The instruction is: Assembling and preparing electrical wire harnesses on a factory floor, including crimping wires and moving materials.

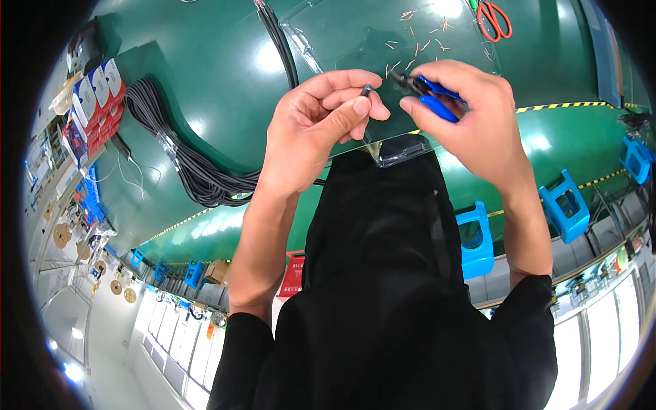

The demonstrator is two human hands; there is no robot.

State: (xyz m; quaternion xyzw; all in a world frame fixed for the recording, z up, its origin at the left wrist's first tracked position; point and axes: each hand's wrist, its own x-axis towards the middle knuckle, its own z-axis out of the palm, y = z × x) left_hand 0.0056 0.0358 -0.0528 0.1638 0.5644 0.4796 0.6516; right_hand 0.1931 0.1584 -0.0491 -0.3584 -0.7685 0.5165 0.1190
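Note:
My left hand [318, 123] pinches the end of a black cable [365, 91] between thumb and fingers, with a small bluish tip showing above the thumb. In my right hand [482, 109] is a pair of cutting pliers with blue handles [439, 108]. Their dark jaws point toward the cable end but stay a little apart from it. Both hands are over a clear plastic tray [403, 159] on the green table. Short orange and white wire scraps [412, 48] lie scattered in it beyond the pliers.
A coil of black cable [160, 140] lies at the left, near red and white boxes [99, 102]. Several black cables [276, 41] with stripped ends lie beyond my left hand. Orange-handled scissors [493, 22] lie at the far right. Blue stools [566, 206] stand behind on the right.

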